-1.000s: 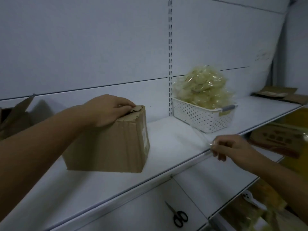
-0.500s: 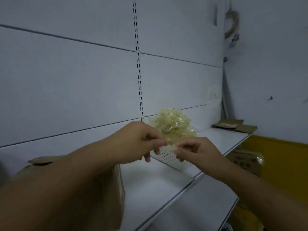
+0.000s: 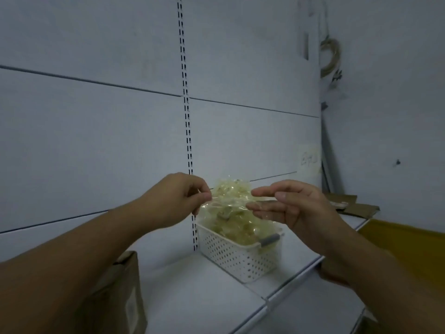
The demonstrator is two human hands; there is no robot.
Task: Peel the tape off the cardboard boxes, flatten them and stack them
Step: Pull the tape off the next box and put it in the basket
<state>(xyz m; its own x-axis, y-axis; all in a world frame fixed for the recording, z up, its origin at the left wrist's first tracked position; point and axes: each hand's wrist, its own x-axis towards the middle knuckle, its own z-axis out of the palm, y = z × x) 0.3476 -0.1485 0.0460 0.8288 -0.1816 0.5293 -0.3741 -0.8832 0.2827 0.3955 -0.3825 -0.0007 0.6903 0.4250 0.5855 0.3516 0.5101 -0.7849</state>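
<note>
1. Near the middle of the frame, the left hand (image 3: pixel 178 198) pinches one end of a clear strip of tape (image 3: pixel 228 203) between thumb and fingers (image 3: pixel 204 195).
2. The right hand (image 3: pixel 296 206), just right of centre, has its fingers spread wide and loose; the tape's other end lies against their tips, though whether it is stuck or gripped there I cannot tell.
3. The tape stretches between the two hands, held above a white perforated basket (image 3: pixel 238 259) heaped with crumpled yellowish tape.
4. The basket stands on a white shelf (image 3: pixel 192 297), against the back panel.
5. A brown cardboard box (image 3: pixel 125 292) stands on the shelf at the lower left, partly hidden behind the left forearm.
6. Flattened cardboard (image 3: pixel 356 206) lies at the far right end of the shelf.
</note>
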